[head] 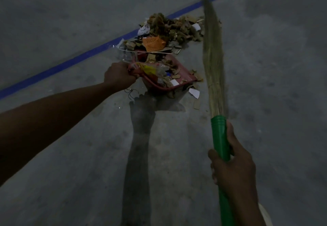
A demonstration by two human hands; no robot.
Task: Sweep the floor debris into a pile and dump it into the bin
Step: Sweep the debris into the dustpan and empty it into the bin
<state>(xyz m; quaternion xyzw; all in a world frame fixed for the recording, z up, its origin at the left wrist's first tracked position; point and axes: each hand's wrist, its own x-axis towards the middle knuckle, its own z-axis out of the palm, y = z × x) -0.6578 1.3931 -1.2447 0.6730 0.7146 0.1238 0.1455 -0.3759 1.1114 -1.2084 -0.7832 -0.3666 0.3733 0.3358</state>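
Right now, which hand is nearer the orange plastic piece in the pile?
Left. The left hand holds the red dustpan just below-left of the orange plastic piece; the right hand grips the broom handle, far nearer the camera.

Industrial hall: concrete floor [70, 155], painted blue line [70, 62]

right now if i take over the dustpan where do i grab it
Grip the dustpan by its handle end, where the left hand grips it, coming from the left. The loaded tray opens toward the debris pile, so probably only that end offers a grip.
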